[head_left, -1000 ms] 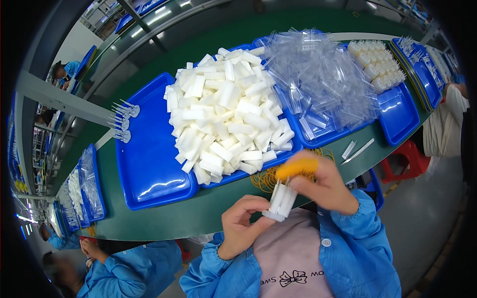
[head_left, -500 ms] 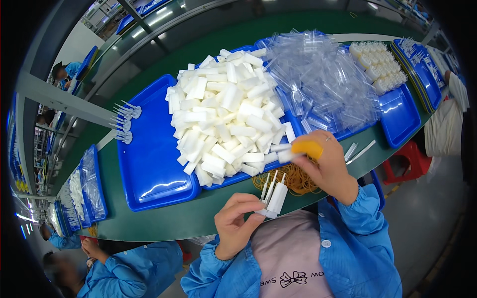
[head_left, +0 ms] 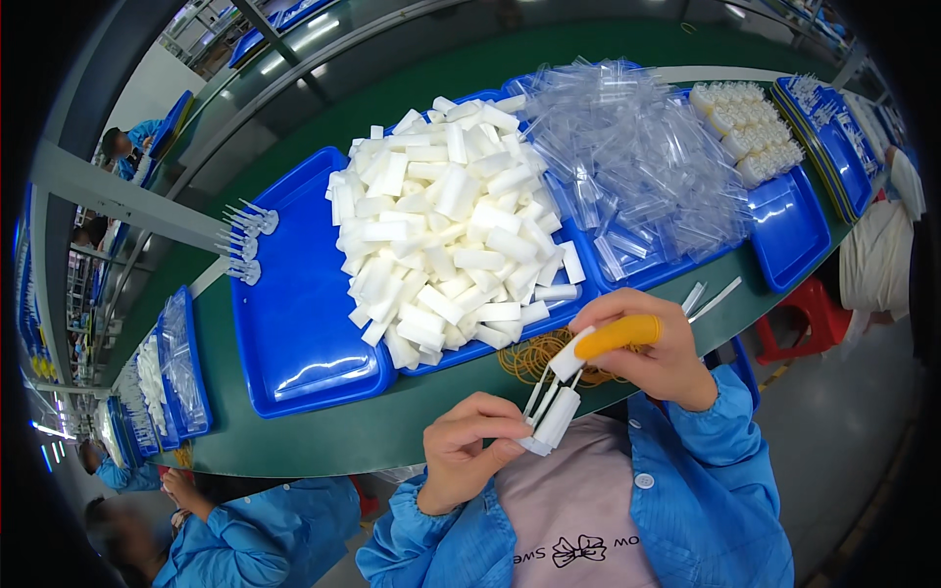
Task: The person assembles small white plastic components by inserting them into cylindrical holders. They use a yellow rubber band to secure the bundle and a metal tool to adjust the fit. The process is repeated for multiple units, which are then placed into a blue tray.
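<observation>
Low over the table's near edge, my left hand [head_left: 469, 446] pinches the base of a white pronged plastic part [head_left: 536, 446]. One white foam sleeve [head_left: 559, 414] sits on it, and thin prongs rise beside that. My right hand [head_left: 655, 355], with a yellow finger cot [head_left: 622, 335] on one finger, grips another foam sleeve [head_left: 569, 359] at the prongs' tips; whether the prongs have entered it I cannot tell. Ahead of my hands is a large heap of white foam sleeves [head_left: 441, 225]. Brown rubber bands [head_left: 524, 359] lie beneath my right hand.
A blue tray [head_left: 294, 333] at left holds several pronged parts [head_left: 245, 245]. Clear plastic tubes [head_left: 637, 157] are heaped at back right, near bundled white parts [head_left: 745, 132] and a smaller blue tray [head_left: 789, 235]. A co-worker's blue sleeve [head_left: 265, 529] shows at lower left.
My right hand has brought a foam sleeve from the heap's near edge down to the prongs. My left hand has shifted slightly, tilting the pronged part to the right.
</observation>
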Available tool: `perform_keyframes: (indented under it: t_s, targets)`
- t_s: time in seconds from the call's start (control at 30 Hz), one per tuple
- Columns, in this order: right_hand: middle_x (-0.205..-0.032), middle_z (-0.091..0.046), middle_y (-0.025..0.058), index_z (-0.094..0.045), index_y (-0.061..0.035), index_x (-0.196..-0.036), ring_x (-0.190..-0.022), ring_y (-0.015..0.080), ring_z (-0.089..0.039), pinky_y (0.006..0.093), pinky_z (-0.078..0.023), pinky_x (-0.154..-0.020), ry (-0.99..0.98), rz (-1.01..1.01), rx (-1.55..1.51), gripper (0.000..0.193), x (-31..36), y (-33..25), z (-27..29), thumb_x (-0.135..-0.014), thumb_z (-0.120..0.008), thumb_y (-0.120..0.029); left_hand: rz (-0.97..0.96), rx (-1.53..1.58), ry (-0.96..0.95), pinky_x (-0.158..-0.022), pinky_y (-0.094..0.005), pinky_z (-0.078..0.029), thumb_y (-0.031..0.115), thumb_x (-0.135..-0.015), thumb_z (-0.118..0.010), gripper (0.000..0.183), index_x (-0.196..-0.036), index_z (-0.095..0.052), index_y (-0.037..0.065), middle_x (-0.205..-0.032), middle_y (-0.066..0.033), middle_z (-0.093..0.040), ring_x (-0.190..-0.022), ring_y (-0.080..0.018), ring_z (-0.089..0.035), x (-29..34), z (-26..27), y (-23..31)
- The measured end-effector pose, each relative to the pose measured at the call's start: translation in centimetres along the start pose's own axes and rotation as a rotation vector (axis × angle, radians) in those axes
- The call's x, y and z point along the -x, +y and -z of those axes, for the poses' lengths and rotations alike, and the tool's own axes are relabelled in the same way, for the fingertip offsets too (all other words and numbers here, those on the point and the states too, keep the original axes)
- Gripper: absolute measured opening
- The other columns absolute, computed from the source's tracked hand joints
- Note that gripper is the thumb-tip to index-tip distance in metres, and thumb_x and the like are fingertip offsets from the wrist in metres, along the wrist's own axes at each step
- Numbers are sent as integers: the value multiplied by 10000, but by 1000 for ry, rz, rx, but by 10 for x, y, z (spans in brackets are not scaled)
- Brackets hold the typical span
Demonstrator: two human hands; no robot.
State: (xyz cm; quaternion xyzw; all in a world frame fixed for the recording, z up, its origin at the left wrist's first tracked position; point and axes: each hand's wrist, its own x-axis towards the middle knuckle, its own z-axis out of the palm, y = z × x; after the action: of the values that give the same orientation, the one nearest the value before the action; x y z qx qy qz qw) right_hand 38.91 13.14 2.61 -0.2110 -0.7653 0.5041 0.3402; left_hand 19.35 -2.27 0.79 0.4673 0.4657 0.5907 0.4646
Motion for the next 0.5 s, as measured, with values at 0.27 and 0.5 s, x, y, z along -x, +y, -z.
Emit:
perform_keyframes:
  t_s: [0.27, 0.5]
  targets:
    - [-1016, -623, 83, -567, 14, -1111, -934, 127, -598, 239, -473, -819, -121, -459, -839, 290, 2, 1, -7, -837, -646, -36, -265, -364, -217, -625, -300, -466, -50, -642, -707, 223, -837, -719, 56, -839, -70, -645, -744, -211, -600, -7, 3, 14]
    - [-946, -609, 40, -599, -4, -1047, -893, 107, -590, 227, -473, -792, -48, -555, -858, 207, 19, 12, -2, -842, -630, -4, -359, -555, -254, -645, -301, -487, -18, -603, -668, 295, -884, -721, 56, -876, -66, -641, -745, -220, -604, -10, 1, 16]
